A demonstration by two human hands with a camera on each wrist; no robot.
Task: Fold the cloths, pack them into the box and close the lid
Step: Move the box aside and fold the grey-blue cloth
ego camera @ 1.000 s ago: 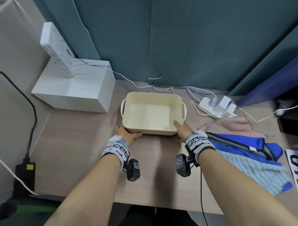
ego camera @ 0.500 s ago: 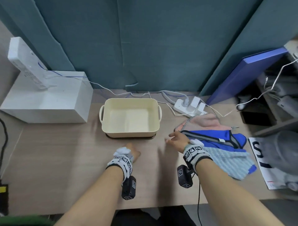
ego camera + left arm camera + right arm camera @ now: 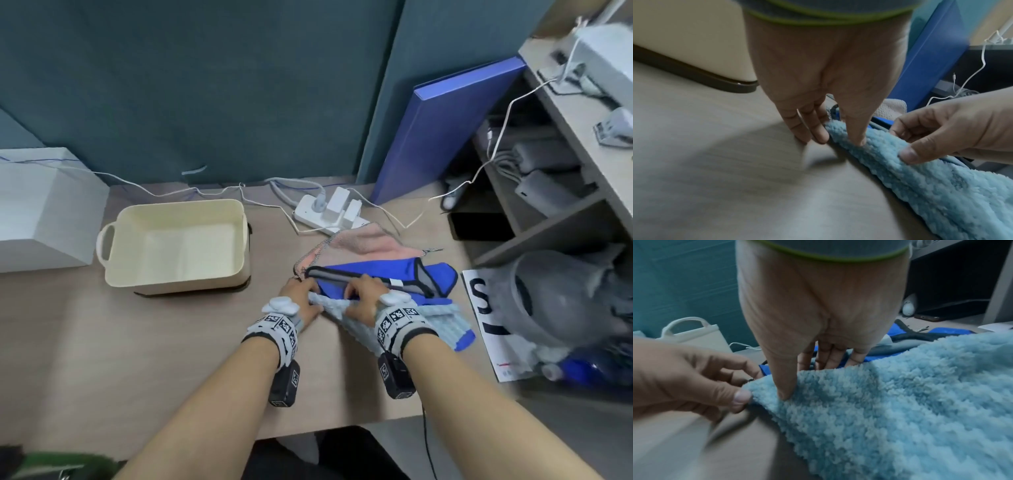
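An empty cream box [image 3: 171, 246] with handles stands on a dark flat panel [image 3: 239, 287] at the table's middle left. To its right lies a pile of cloths: pink [image 3: 363, 243] at the back, blue with grey trim [image 3: 376, 270] in the middle, fluffy light blue cloth [image 3: 442, 323] nearest me. My left hand [image 3: 313, 298] pinches the light blue cloth's near-left corner [image 3: 840, 131], thumb on top. My right hand [image 3: 358, 303] pinches the same edge a little to the right [image 3: 818, 386], thumb in front and fingers behind.
A white power strip [image 3: 329, 212] with plugs and cables lies behind the cloths. A white box [image 3: 41, 212] stands at the far left. A blue board [image 3: 445, 130] leans on the wall; shelves [image 3: 548, 205] and a grey bundle [image 3: 561, 298] crowd the right.
Both hands left the box's front and moved right to the cloth pile, where each took hold of the light blue cloth's edge. The view swung to the right.
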